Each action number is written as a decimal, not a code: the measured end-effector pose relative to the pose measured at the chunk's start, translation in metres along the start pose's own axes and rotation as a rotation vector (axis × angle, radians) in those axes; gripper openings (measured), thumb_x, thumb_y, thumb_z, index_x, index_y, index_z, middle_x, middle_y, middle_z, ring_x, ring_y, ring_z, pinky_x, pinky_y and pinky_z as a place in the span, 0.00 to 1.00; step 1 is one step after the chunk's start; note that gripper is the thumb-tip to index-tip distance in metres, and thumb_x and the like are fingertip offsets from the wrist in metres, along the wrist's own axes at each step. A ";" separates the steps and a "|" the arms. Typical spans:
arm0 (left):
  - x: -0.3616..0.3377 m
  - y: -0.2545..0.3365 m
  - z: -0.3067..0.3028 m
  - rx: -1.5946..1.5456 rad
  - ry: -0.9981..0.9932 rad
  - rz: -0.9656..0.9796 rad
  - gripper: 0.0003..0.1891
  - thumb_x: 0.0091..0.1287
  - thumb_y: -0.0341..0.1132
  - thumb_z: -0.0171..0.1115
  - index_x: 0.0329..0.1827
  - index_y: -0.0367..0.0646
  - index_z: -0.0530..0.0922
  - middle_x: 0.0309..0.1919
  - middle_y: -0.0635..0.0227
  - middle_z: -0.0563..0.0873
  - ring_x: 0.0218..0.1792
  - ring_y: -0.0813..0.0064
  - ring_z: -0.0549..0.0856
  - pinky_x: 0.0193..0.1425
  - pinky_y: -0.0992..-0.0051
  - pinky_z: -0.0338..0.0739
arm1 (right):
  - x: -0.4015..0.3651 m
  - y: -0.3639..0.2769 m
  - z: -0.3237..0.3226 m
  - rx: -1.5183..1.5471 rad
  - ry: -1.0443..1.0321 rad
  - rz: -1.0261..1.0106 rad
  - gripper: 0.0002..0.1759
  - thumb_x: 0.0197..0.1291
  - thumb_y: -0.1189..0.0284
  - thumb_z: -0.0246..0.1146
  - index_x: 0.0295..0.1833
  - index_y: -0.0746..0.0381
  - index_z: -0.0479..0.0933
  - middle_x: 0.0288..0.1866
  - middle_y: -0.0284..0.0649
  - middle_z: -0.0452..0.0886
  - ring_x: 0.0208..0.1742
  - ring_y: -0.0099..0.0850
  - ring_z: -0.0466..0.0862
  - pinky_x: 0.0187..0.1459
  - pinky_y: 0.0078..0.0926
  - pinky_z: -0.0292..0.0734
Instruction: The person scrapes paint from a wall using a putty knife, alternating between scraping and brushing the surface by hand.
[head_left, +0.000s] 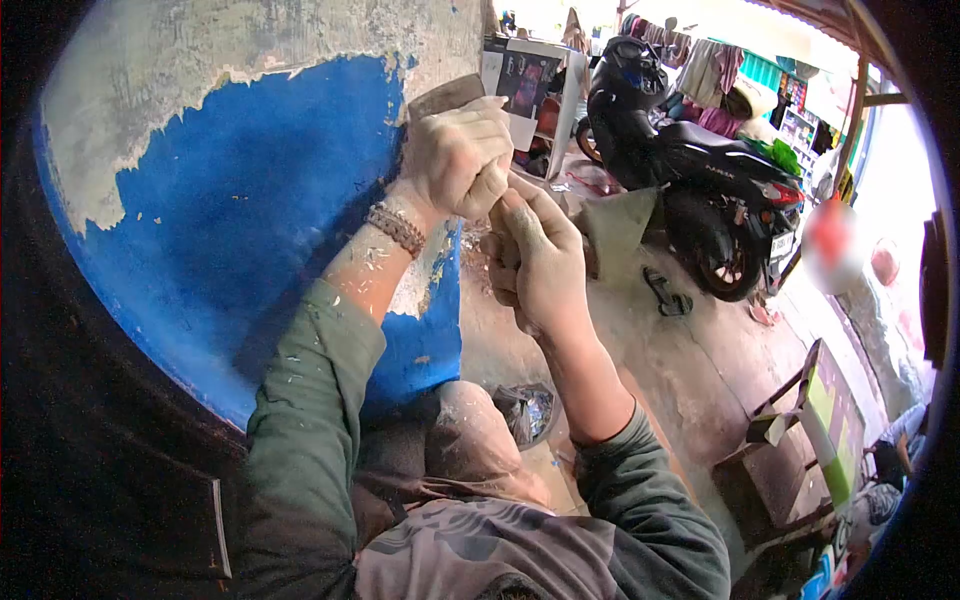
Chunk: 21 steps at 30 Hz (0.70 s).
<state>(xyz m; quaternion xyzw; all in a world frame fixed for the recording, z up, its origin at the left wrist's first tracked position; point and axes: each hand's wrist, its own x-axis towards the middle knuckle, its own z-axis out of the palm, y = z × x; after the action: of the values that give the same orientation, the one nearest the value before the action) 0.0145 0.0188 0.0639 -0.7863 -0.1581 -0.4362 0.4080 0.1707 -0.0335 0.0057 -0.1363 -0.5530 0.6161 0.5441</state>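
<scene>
A wall with blue paint [270, 190] fills the left side, its upper part scraped to bare grey plaster [230, 40]. My left hand [455, 160] is closed round a flat grey scraper [446, 96], whose blade shows above the knuckles near the wall's edge. Just below and to the right, my right hand [540, 250] is closed, its thumb and fingertips meeting close to my left hand. What lies between those fingers is hard to make out. Pale dust and paint flakes cover both hands and my left forearm, above a braided bracelet [396, 229].
A black motorbike [690, 160] stands at the upper right, with a sandal [667, 292] on the floor nearby. A container lined with a dark bag [525, 412] sits beside my knee. A wooden bench or chair [785, 460] is at the lower right.
</scene>
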 end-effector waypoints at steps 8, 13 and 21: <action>0.004 -0.003 -0.002 -0.013 0.040 -0.049 0.16 0.58 0.38 0.48 0.17 0.37 0.73 0.21 0.55 0.79 0.29 0.54 0.83 0.51 0.57 0.79 | 0.007 -0.013 -0.002 -0.168 -0.028 -0.045 0.18 0.69 0.68 0.54 0.57 0.68 0.76 0.31 0.34 0.79 0.26 0.18 0.75 0.28 0.18 0.71; 0.011 -0.009 -0.003 -0.060 0.128 -0.026 0.15 0.57 0.38 0.49 0.18 0.37 0.74 0.22 0.54 0.79 0.29 0.54 0.83 0.49 0.57 0.80 | 0.013 -0.021 0.002 -0.215 -0.039 -0.092 0.17 0.71 0.68 0.54 0.60 0.65 0.74 0.25 0.28 0.71 0.18 0.15 0.68 0.14 0.14 0.56; 0.006 -0.015 0.000 0.028 0.135 0.068 0.17 0.58 0.42 0.49 0.14 0.43 0.73 0.19 0.60 0.78 0.26 0.57 0.82 0.45 0.63 0.81 | 0.020 0.010 -0.001 -0.152 -0.023 -0.222 0.20 0.71 0.65 0.54 0.62 0.65 0.73 0.27 0.28 0.73 0.15 0.14 0.64 0.14 0.14 0.55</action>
<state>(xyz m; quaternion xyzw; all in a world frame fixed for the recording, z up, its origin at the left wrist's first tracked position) 0.0091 0.0274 0.0764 -0.7541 -0.1095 -0.4720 0.4433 0.1584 -0.0149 0.0055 -0.1078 -0.6162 0.5098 0.5906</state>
